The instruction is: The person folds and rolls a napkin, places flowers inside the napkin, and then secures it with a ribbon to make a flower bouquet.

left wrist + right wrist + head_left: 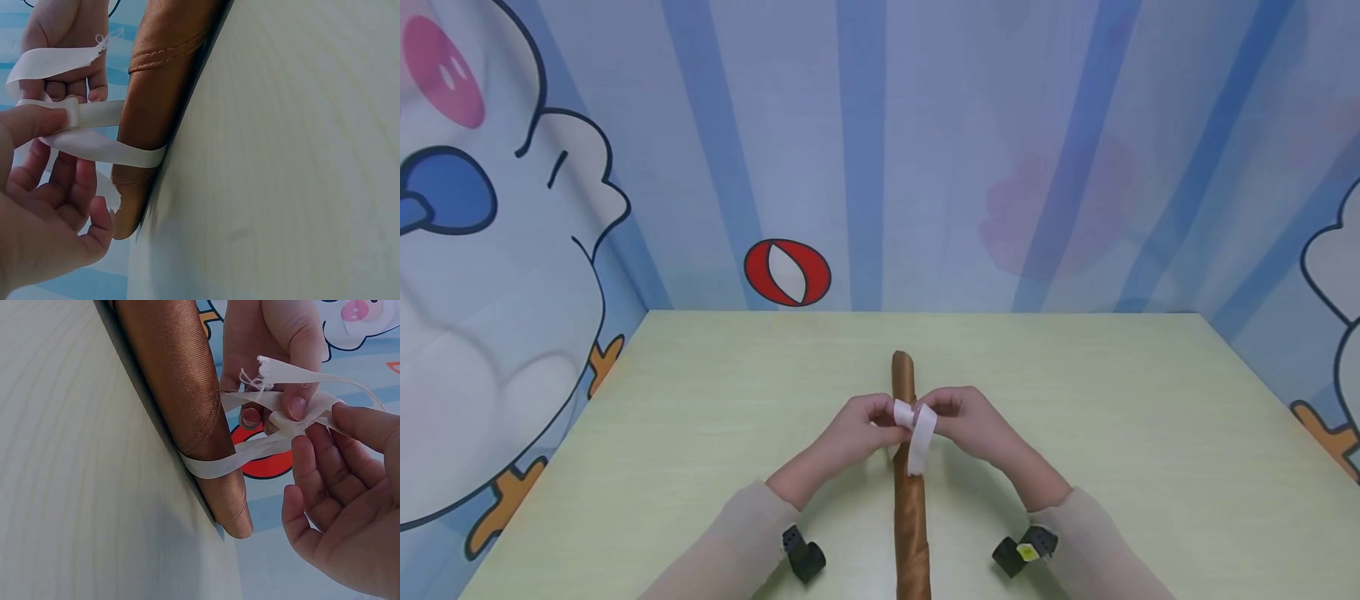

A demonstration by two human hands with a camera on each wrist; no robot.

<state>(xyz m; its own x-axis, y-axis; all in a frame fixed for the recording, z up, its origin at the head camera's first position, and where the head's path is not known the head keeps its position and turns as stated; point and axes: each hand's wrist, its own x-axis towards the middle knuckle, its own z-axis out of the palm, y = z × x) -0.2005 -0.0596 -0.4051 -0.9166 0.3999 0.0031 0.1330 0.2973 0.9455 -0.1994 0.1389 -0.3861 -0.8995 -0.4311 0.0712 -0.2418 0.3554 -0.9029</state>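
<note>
A long roll of shiny brown fabric [912, 517] with stitched seams lies on the table, pointing away from me. Round its far part passes a white ribbon [921, 446], whose frayed end [265, 372] shows in the right wrist view. My left hand [867, 427] pinches the ribbon between thumb and fingers, just left of the roll. From the other side, my right hand [967, 423] pinches it too, with a loop hanging below its fingertips. Between the hands the ribbon crosses over itself above the roll; whether it is knotted there I cannot tell.
The pale yellow-green table [737, 358] spreads out on both sides of the roll. Behind it stands a blue striped backdrop [940, 167] with cartoon figures. A small black camera [805, 557] is strapped to each wrist.
</note>
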